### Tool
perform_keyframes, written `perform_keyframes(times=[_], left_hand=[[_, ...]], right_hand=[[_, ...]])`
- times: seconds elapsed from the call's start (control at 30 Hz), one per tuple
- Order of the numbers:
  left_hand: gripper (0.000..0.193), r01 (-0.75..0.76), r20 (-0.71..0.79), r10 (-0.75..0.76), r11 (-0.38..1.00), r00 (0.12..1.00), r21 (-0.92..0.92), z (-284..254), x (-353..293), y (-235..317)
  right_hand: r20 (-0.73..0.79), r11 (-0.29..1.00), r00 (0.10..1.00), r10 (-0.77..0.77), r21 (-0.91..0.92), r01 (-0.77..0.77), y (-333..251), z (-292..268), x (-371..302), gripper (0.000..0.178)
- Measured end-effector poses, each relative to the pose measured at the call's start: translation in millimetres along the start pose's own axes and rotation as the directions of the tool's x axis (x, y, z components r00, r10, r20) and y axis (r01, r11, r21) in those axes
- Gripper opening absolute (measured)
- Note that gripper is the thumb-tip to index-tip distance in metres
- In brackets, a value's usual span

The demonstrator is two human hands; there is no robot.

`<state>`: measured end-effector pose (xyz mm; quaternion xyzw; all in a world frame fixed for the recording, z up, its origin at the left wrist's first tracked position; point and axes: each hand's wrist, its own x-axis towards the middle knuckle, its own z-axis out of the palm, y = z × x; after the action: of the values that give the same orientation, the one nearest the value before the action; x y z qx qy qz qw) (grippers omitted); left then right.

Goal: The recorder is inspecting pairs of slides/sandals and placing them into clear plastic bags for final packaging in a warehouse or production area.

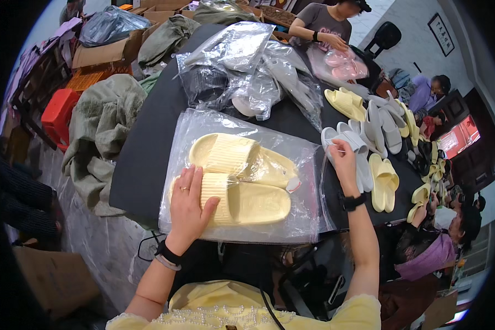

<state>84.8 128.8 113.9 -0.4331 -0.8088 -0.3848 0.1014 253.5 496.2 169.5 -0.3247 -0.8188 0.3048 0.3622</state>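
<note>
Two ribbed yellow slides (258,203) lie side by side in clear plastic bag (308,225) on black table (140,170). My left hand (188,201) presses flat on them, thumb apart. My right hand (344,160), right of bag, pinches fingertips together; cannot tell on what. Beyond: grey slides (357,147), heaped clear bags (234,49), co-worker (324,21) with pink slippers (345,69).
</note>
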Motion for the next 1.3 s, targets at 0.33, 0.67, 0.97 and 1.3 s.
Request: perform_keyframes(times=[0.33, 0.67, 0.97, 1.3], left_hand=[[0.062, -0.012, 0.001, 0.012, 0.999, 1.000, 0.042, -1.5, 1.4, 2.6], [0.061, -0.003, 0.009, 0.003, 0.999, 1.000, 0.032, -1.6, 1.7, 5.3], [0.062, 0.001, 0.013, -0.001, 1.000, 1.000, 0.032, -2.7, 1.7, 5.0], [0.063, 0.006, 0.020, -0.006, 1.000, 1.000, 0.000, -2.0, 2.8, 4.2]], right_hand=[[0.637, 0.958, 0.740, 0.215, -0.287, -0.031, -103.3, -20.2, -74.8, 0.021], [0.649, 0.968, 0.719, 0.248, -0.200, -0.154, -111.8, -21.8, -120.4, 0.033], [0.584, 0.816, 0.761, 0.284, 0.270, -0.511, -105.5, -42.7, -149.4, 0.038], [0.531, 0.918, 0.776, 0.340, -0.008, -0.397, -93.3, -35.5, -154.9, 0.027]])
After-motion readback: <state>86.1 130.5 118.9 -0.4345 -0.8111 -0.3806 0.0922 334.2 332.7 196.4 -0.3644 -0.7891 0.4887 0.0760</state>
